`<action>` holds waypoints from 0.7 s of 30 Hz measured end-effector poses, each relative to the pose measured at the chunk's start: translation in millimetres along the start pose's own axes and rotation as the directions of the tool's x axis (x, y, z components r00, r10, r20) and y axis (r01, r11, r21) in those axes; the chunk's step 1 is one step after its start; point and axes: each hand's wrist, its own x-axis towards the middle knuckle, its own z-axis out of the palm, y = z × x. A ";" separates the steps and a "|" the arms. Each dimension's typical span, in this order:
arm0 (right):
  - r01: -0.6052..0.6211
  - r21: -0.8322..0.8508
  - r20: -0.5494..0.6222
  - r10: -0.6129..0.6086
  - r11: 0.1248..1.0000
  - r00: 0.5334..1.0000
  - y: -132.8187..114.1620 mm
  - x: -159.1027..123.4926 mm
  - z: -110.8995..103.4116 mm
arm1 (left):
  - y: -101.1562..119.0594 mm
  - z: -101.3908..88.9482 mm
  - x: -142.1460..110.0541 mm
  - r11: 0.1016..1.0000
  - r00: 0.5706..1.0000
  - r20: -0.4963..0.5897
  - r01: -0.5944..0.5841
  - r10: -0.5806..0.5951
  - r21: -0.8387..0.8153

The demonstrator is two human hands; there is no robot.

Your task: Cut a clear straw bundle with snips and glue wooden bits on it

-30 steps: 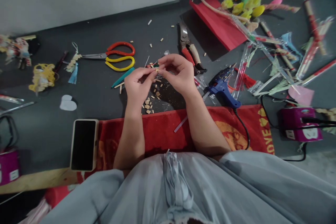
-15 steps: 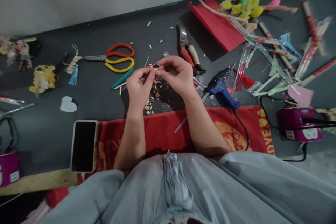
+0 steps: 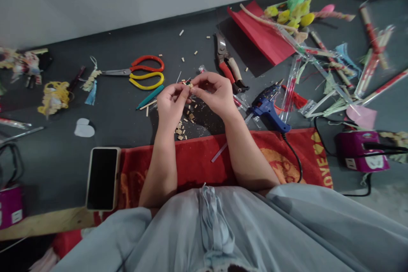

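Observation:
Fingertips of my left hand (image 3: pixel 170 104) and my right hand (image 3: pixel 216 94) meet over the dark table, pinching a small pale wooden piece (image 3: pixel 191 86) between them. Both hands are closed, thumbs against forefingers, and the fingers cover most of the piece. Just behind the fingertips are small dark and reddish bits, too small to name. Below the hands lies a pile of tiny wooden pieces (image 3: pixel 180 131) with sawdust-like crumbs. A teal pen (image 3: pixel 150 97) and thin wooden sticks (image 3: pixel 148 105) are beside my left hand.
Scissors (image 3: pixel 145 72) lie to the left, pruning shears (image 3: pixel 225 61) behind my right hand. A blue glue gun (image 3: pixel 269 106) rests on the right, its cord crossing a red towel (image 3: pixel 204 161). A phone (image 3: pixel 102 178) is front left. Red paper (image 3: pixel 261 34) and wrapped sticks (image 3: pixel 330 57) cover the back right.
The view has shifted slightly, so table items appear a little displaced. My fingers have barely moved and still pinch the small wooden piece.

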 end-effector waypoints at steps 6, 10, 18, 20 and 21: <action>0.009 -0.015 0.013 -0.009 1.000 1.000 1.8 0.3 0.1 | -1.6 -0.2 0.3 0.994 0.998 0.032 0.051 -0.049 -0.092; 0.035 -0.006 -0.001 -0.035 0.999 0.999 1.0 0.4 0.1 | 5.5 -0.6 -0.1 0.968 0.985 0.075 0.166 -0.154 -0.189; -0.004 0.077 0.022 0.003 0.997 1.000 1.1 -0.2 0.8 | 9.1 -1.6 0.8 0.929 0.975 0.077 0.223 -0.209 -0.296; -0.019 0.095 0.028 0.016 0.995 0.999 1.7 -0.3 0.6 | 7.4 -2.1 1.1 0.935 0.979 0.078 0.204 -0.190 -0.291; -0.023 0.099 0.028 0.021 0.995 0.999 2.1 -0.4 0.6 | 6.6 -2.4 1.1 0.941 0.982 0.076 0.190 -0.175 -0.282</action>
